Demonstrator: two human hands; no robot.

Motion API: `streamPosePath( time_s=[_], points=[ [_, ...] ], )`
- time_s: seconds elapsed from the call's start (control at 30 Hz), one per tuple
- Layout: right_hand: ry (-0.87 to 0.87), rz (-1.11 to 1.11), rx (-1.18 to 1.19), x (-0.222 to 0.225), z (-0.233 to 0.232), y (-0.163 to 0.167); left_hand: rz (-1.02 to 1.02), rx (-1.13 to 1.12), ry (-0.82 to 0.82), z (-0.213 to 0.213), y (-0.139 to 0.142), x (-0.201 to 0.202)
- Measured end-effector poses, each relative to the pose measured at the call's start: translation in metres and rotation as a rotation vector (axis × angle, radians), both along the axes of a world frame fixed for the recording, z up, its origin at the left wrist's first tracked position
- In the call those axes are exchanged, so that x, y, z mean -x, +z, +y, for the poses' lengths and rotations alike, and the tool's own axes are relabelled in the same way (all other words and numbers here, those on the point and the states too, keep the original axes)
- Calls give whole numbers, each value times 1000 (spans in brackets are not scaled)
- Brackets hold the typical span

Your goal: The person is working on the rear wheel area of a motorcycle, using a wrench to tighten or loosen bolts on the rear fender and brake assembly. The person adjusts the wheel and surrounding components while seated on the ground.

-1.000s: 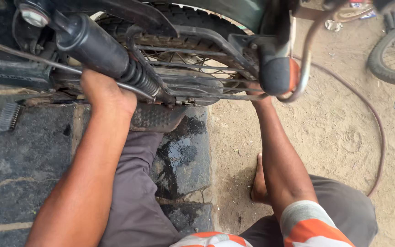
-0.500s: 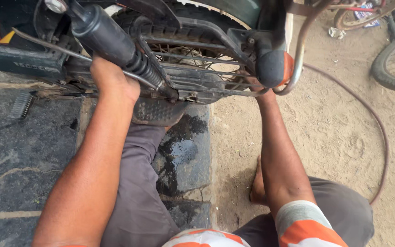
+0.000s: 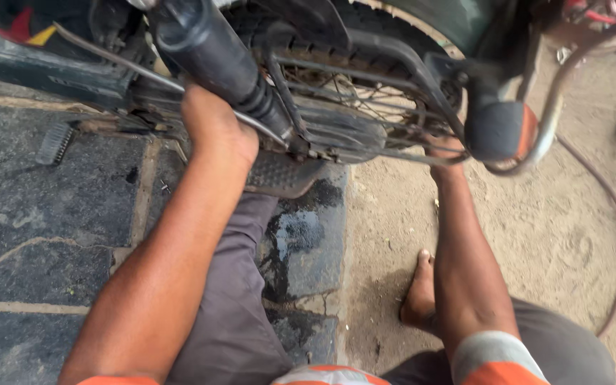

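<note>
Motorcycle: dark spoked rear wheel (image 3: 351, 93) with black cylindrical shock absorber (image 3: 215, 57) fills the top.
Left hand (image 3: 215, 132): reaching under the shock absorber; fingers hidden, grip cannot be told.
Right hand (image 3: 445, 151): pressed against thin metal rail (image 3: 401, 153), fingers hidden.
Foot peg: ridged black rubber footrest (image 3: 279, 175) just beside left wrist.

Left arm stretched forward at the left, bare forearm rising from near to far, left hand (image 3: 217, 128) knuckles-up with fingers hidden ahead, right arm extended straight at the right, right hand (image 3: 445, 151) mostly hidden, grip unclear, bare right foot (image 3: 420, 294) planted near.
</note>
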State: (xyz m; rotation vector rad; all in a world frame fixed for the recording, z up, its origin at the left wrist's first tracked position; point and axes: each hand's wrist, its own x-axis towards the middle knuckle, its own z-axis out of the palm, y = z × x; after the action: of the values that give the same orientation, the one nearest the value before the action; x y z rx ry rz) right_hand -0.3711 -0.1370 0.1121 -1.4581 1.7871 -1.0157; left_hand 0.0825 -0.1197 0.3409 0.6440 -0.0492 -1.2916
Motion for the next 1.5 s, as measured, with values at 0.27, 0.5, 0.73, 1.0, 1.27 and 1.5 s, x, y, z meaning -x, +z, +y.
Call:
streamPosePath(
  time_s=[0.27,0.5,0.73,1.0,1.27,1.5],
  points=[
    [-35,-208,79,-47,19,75,-42,22,-11,-10,-17,-2],
    [44,-351,-12,-40,12,85,15,57,1,-19,-26,-3],
    [151,-467,62,-37,8,96,-46,92,-57,-16,-31,-9],
    [-34,-352,15,-48,10,81,-66,101,-97,-7,-20,-12],
    [2,-477,74,-50,12,81,-55,90,-79,-3,-19,-10],
    [175,-225,51,-39,5,78,-59,110,-87,-7,-10,-10]
  ],
)
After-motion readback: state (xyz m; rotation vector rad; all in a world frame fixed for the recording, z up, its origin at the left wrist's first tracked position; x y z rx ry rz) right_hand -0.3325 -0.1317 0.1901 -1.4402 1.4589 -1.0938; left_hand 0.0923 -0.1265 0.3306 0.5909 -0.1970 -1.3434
